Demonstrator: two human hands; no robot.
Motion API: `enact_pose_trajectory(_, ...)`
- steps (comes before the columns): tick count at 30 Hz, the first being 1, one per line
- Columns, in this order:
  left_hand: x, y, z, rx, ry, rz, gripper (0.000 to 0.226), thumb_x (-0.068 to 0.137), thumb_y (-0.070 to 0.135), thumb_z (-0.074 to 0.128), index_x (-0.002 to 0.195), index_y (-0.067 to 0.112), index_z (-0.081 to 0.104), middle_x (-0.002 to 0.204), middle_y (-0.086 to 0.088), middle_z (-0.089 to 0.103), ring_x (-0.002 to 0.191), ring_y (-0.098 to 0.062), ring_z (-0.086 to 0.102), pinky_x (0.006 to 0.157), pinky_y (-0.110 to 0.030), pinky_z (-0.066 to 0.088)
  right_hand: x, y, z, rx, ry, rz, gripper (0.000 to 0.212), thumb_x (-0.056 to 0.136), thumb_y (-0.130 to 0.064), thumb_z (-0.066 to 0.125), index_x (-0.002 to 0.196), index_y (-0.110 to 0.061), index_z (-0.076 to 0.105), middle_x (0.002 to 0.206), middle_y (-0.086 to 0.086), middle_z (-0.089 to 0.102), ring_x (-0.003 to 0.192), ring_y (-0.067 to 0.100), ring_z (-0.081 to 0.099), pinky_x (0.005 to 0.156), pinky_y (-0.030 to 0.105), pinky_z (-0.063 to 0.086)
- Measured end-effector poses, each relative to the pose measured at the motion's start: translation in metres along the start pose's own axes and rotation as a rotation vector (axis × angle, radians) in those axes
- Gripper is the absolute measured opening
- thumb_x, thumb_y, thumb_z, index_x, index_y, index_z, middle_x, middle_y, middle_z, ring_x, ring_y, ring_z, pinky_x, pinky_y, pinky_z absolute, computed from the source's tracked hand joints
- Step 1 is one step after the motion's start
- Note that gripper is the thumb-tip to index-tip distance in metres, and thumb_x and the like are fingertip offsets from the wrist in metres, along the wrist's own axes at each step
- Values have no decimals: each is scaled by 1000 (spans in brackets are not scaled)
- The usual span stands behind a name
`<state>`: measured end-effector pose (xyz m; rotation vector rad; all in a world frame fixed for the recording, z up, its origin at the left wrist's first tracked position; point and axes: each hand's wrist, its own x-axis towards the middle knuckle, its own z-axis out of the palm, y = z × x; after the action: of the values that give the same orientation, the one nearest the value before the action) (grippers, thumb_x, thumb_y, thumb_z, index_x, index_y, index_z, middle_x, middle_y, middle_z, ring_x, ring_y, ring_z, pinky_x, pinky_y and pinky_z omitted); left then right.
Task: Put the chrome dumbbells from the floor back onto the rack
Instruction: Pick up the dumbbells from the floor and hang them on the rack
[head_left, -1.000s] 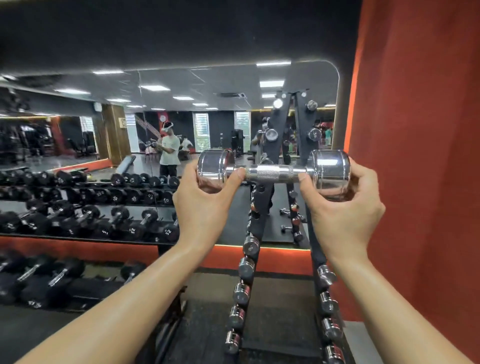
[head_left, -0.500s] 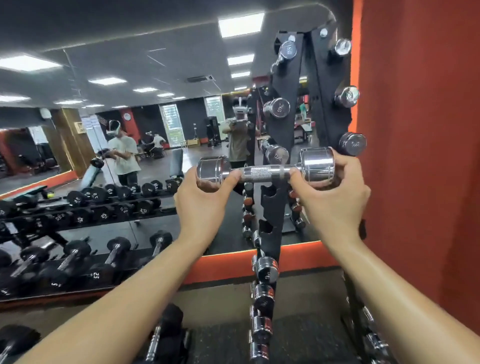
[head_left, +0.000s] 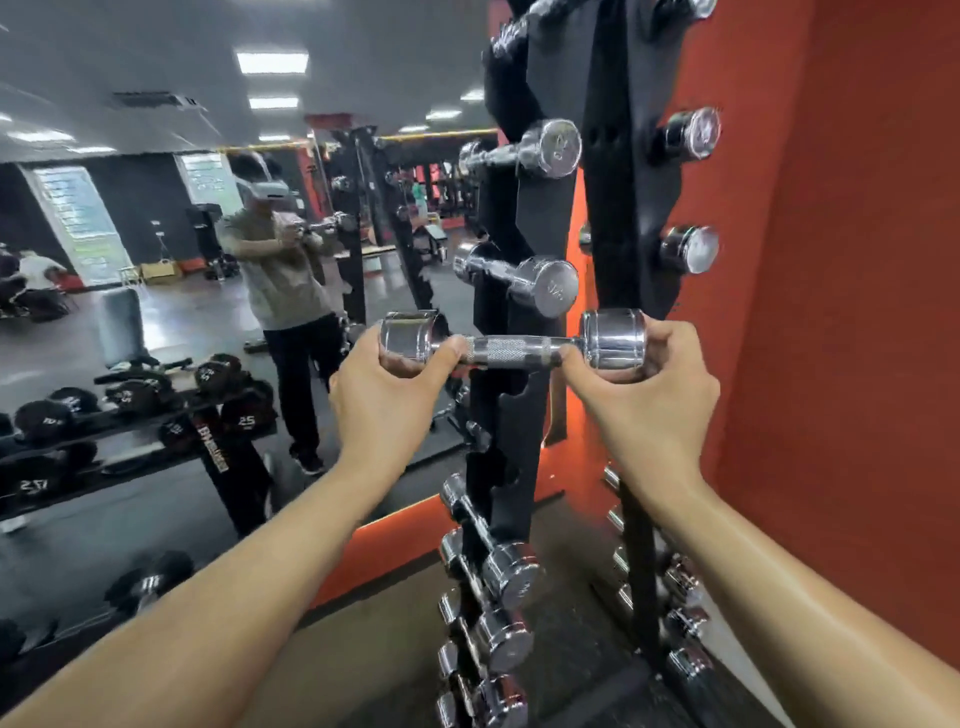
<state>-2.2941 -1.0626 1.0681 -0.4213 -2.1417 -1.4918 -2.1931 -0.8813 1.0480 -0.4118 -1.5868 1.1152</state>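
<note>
I hold a chrome dumbbell (head_left: 511, 349) level in front of the black upright rack (head_left: 524, 426). My left hand (head_left: 387, 395) grips its left head from below and my right hand (head_left: 647, 395) grips its right head. The knurled bar lies across the rack's left upright, just above an empty notch. Other chrome dumbbells (head_left: 524, 280) sit in the notches above, and several more chrome dumbbells (head_left: 498, 577) fill the notches below.
A red wall (head_left: 841, 312) stands close on the right. A mirror (head_left: 156, 260) covers the wall to the left and shows a person in a headset. Black rubber dumbbells (head_left: 130, 395) rest on a low horizontal rack at the left.
The rack has come much closer and now fills the centre. Both hands have carried the dumbbell up against the left upright, still level.
</note>
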Motion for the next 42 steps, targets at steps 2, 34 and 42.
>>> enact_pose_trajectory(2, 21, -19, 1, -17, -80, 7, 46, 73, 69, 77, 87, 27, 67, 62, 11, 66, 68, -5, 64, 76, -36, 54, -11, 1, 19, -72, 50, 46, 50, 67, -43, 90, 104, -26, 61, 85, -35, 71, 78, 2, 75, 86, 46, 60)
enact_pose_trajectory(34, 168, -147, 124, -268, -695, 102, 24, 84, 32, 84, 98, 26, 65, 82, 8, 67, 69, 3, 59, 56, -1, 39, -21, 44, 153, -486, 280, 475, 60, 77, -42, 89, 112, -28, 42, 83, -12, 58, 78, 2, 58, 77, 31, 51)
enact_pose_trajectory(42, 181, -140, 142, -156, -926, -91, 39, 91, 35, 68, 121, 18, 49, 98, 5, 57, 84, -6, 55, 67, -25, 38, -33, 46, 156, -567, 281, 475, 61, 78, -60, 80, 114, -31, 41, 92, -14, 62, 84, 2, 59, 69, 28, 45)
